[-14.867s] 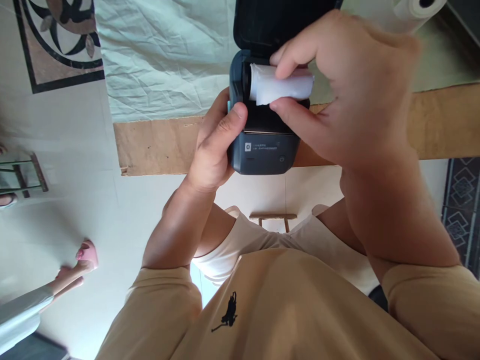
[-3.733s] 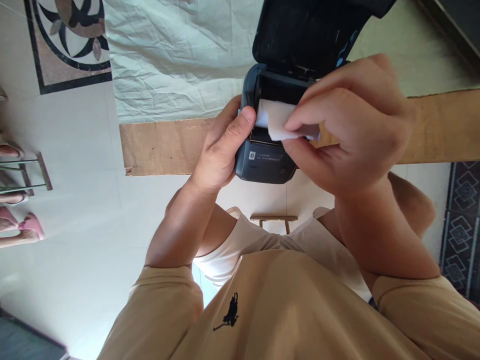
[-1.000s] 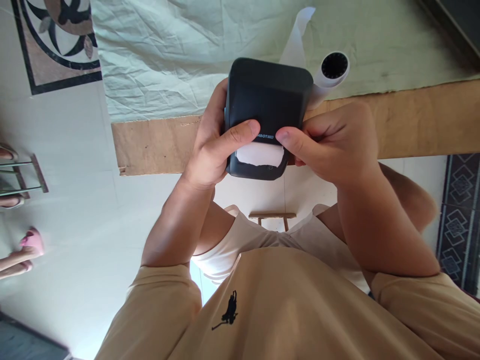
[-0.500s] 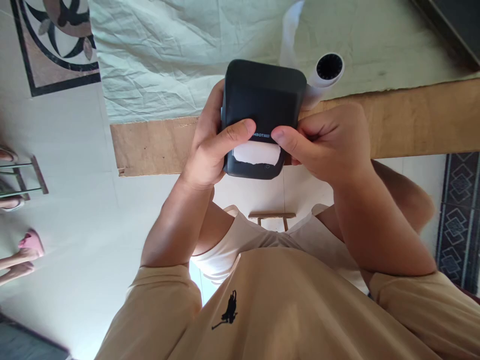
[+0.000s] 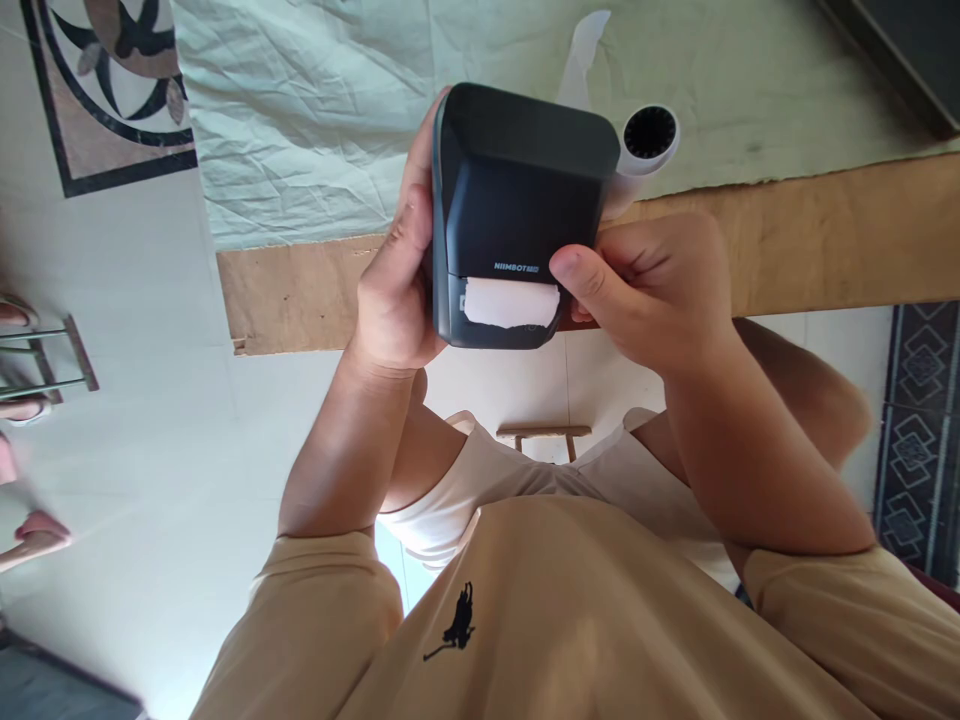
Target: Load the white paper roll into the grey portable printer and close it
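Both hands hold a dark label printer (image 5: 525, 200), marked NIIMBOT, over the table's near edge. White paper (image 5: 512, 302) with a torn edge sticks out of its front slot. My left hand (image 5: 397, 270) wraps its left side, with the thumb along that side and the fingers hidden underneath. My right hand (image 5: 652, 290) grips the lower right corner, thumb on top near the slot and the other fingers curled below. Just behind the printer, a roll of white labels (image 5: 637, 185) with a black core stands on the cloth, a loose strip (image 5: 581, 70) trailing behind it.
A pale green cloth (image 5: 315, 120) covers the table, leaving a bare wooden edge (image 5: 300, 290) in front. A dark flat-edged object (image 5: 900, 60) lies at the far right. At the left, another person's foot (image 5: 37, 540) and a metal-legged stool (image 5: 45, 360) show on the floor.
The printer has tilted and risen slightly, showing its left side. My left thumb has slid off its top to the left side, uncovering the lettering. The person's feet at left have shifted.
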Action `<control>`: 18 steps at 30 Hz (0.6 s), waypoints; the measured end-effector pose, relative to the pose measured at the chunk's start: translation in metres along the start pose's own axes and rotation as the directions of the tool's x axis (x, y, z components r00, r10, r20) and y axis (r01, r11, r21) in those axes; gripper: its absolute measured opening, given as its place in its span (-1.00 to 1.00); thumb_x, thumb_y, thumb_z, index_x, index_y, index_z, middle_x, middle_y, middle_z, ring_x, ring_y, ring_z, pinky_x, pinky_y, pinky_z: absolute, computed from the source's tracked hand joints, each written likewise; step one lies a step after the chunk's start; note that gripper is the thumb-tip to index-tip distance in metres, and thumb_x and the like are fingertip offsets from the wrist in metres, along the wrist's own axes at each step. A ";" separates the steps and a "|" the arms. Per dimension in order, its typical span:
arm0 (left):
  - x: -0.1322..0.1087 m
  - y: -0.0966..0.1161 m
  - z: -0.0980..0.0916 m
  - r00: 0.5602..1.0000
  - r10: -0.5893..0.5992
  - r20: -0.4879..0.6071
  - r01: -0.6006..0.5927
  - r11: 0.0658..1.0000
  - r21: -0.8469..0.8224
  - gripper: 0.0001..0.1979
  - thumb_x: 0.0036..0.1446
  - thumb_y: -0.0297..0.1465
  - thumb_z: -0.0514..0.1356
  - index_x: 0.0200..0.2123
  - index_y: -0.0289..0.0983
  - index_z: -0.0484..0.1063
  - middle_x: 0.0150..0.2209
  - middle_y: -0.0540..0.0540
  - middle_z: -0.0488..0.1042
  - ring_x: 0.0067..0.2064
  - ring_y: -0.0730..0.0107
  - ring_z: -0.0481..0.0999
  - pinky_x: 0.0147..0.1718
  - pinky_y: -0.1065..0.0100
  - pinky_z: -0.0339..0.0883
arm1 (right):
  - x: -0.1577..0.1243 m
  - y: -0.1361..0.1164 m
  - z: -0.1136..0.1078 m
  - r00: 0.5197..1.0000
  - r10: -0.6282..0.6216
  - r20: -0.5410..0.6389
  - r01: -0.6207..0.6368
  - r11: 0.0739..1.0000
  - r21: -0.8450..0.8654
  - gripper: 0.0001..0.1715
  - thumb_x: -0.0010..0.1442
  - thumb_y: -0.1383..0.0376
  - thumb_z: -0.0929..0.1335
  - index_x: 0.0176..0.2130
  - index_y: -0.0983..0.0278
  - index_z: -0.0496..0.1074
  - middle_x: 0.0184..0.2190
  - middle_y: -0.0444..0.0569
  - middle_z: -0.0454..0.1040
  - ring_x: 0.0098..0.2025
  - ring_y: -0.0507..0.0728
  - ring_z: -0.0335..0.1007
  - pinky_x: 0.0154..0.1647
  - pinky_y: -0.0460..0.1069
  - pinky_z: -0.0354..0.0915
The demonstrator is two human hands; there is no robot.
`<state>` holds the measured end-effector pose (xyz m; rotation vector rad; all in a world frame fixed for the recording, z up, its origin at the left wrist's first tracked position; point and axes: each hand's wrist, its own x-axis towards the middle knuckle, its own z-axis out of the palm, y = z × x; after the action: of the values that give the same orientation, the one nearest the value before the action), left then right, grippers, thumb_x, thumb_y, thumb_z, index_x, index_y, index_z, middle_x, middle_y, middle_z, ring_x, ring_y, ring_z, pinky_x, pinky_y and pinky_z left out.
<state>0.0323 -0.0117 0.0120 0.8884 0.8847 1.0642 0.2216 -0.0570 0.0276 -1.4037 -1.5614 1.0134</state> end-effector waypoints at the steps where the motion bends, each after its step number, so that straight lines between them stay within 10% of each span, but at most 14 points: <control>1: -0.001 0.000 -0.001 1.000 -0.019 0.009 0.019 1.000 -0.021 -0.59 0.28 -0.06 0.10 -0.07 -0.22 0.51 -0.01 -0.22 0.58 0.40 -0.09 0.21 0.31 0.04 0.19 | 0.000 0.000 0.000 1.000 0.001 -0.005 -0.001 1.000 -0.005 -0.23 0.26 -0.14 0.34 -0.71 0.27 0.12 -0.73 -0.15 0.18 -0.65 -0.09 0.09 -0.67 -0.07 -0.10; 13: -0.003 -0.003 0.014 0.997 0.060 -0.038 -0.063 0.994 -0.094 -0.46 0.35 0.02 -0.04 -0.37 -0.16 0.56 -0.30 -0.12 0.56 -0.10 0.19 0.54 -0.08 0.23 0.42 | 0.001 0.001 0.001 0.998 -0.068 -0.019 0.066 0.993 -0.096 -0.45 0.15 0.07 0.41 -0.67 0.29 0.20 -0.70 -0.18 0.28 -0.61 -0.11 0.06 -0.57 -0.04 -0.10; 18: -0.001 -0.006 0.009 0.987 0.156 -0.044 -0.156 0.988 0.021 -0.47 0.27 0.09 0.05 -0.50 -0.14 0.49 -0.56 -0.06 0.31 -0.51 0.32 0.26 -0.45 0.26 0.17 | 0.001 0.001 -0.003 0.996 -0.083 0.039 0.085 0.995 -0.045 -0.44 0.08 0.12 0.47 -0.70 0.28 0.19 -0.75 -0.21 0.17 -0.63 -0.12 -0.04 -0.59 -0.03 -0.14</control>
<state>0.0424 -0.0157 0.0106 0.9633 0.8744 1.2177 0.2246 -0.0562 0.0279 -1.3453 -1.6669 0.9632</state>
